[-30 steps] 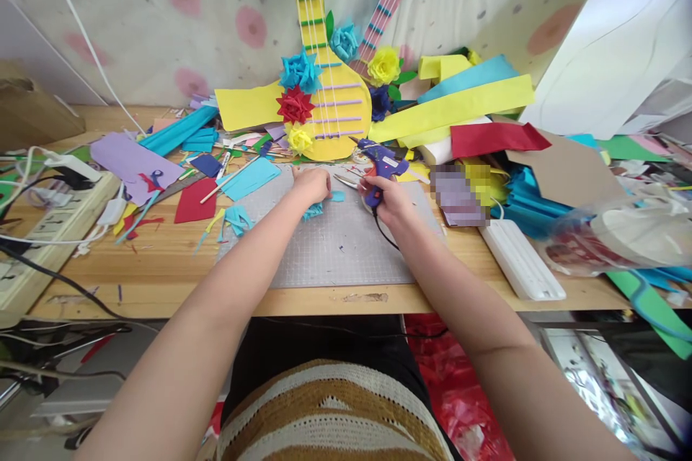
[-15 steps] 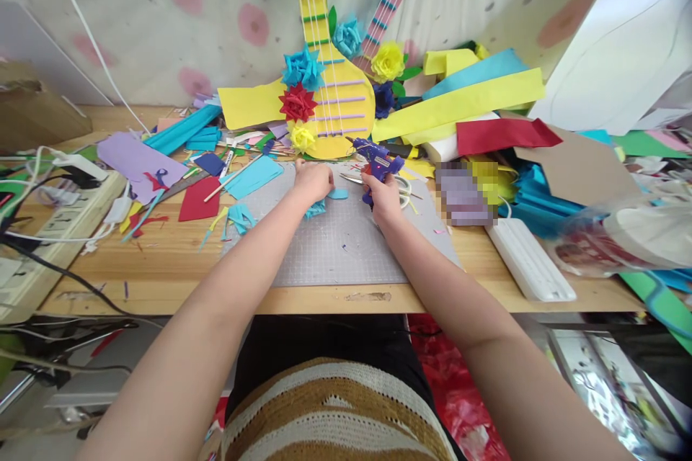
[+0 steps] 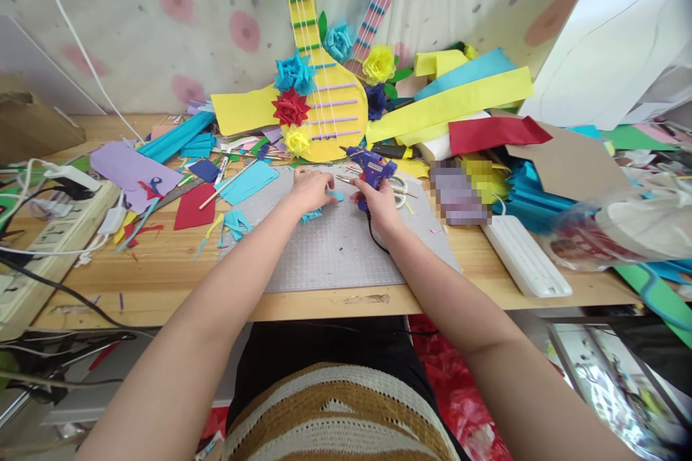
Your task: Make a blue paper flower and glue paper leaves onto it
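My right hand (image 3: 381, 203) is wrapped round a blue glue gun (image 3: 372, 164), whose nozzle points up and to the left. A black cord hangs from its handle. My left hand (image 3: 312, 189) reaches over the grey cutting mat (image 3: 346, 259) with fingers bent and apart. Its fingertips are at the left end of a small blue paper piece (image 3: 337, 196); whether they press on it is unclear. A crumpled blue paper piece (image 3: 312, 215) shows just below that hand, partly hidden. Scissors (image 3: 398, 191) with pale handles lie behind the glue gun.
A yellow paper guitar (image 3: 338, 112) with paper flowers leans at the back. Coloured paper scraps, including a red square (image 3: 194, 207), lie to the left. A white power bank-like box (image 3: 527, 257) and a plastic bag (image 3: 600, 234) are at the right. A power strip (image 3: 65, 238) with cables is at left.
My left hand has opened from a more closed shape, its fingers stretching right to the small blue paper piece. The glue gun has tilted slightly in my right hand; its cord now shows. The view shifted slightly.
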### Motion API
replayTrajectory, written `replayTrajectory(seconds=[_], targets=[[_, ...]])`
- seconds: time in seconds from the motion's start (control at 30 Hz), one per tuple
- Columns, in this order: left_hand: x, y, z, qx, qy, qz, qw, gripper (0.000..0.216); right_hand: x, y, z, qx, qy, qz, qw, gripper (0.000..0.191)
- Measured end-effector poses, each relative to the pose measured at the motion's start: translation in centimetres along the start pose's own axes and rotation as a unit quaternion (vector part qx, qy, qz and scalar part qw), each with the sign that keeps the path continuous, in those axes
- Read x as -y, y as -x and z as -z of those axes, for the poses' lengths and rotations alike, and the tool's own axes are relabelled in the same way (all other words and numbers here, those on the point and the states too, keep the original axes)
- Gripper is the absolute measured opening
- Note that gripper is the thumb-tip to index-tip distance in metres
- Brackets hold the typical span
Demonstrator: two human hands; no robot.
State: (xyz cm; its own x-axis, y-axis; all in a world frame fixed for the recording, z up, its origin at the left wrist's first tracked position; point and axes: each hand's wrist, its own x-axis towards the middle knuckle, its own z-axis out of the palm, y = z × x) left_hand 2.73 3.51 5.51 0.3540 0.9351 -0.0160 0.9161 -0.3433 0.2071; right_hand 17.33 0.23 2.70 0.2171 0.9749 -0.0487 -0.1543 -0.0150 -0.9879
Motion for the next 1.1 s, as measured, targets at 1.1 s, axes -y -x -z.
replayTrajectory(seconds=[1.1], targets=[[-0.6, 0.0, 0.31, -0.046, 0.067, -0.018, 0.996, 0.024, 0.19, 0.3, 0.17, 0.002, 0.009, -0.005, 1.0, 0.023]])
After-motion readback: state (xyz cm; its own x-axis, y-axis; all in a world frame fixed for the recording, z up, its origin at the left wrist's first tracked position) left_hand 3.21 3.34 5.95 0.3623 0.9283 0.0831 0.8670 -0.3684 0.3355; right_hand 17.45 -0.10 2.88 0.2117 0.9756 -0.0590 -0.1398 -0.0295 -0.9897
